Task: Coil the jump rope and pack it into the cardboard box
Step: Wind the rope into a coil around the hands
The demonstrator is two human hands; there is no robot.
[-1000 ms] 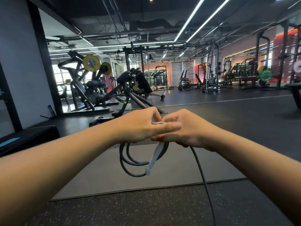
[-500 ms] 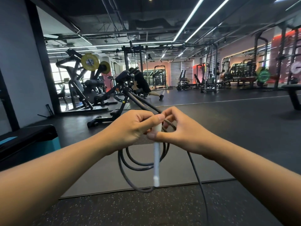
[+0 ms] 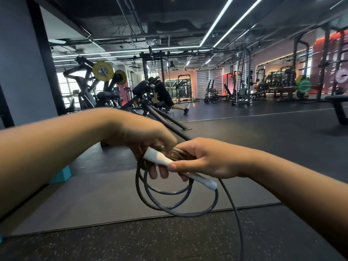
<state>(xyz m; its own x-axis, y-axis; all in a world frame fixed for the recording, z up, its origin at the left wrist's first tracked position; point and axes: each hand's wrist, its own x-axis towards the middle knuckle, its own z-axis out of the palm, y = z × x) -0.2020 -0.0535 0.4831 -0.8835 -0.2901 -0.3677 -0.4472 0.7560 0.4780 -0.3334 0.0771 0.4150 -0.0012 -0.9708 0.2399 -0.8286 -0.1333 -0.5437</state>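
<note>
Where the speckled black rubber floor (image 3: pixel 131 242) meets the near edge of the smooth grey exercise mat (image 3: pixel 94 200), a free tail of the thin dark-grey jump rope cord (image 3: pixel 237 219) runs down out of view, so coiling looks unfinished; the cord seems light and limp yet springy, likely to spill its loops if released, so the place to hold is the gathered top of the coil, not the hanging loops (image 3: pixel 169 204); above the mat the right hand (image 3: pixel 205 161) curls round the bundle and the white, slim plastic handle (image 3: pixel 178 166), while the left hand (image 3: pixel 148 142) grips the handle's upper end with fingers threaded through the loops; the handle's long axis slants from upper left down to lower right; no cardboard box is in view; beyond stand gym machines (image 3: pixel 98 85).
</note>
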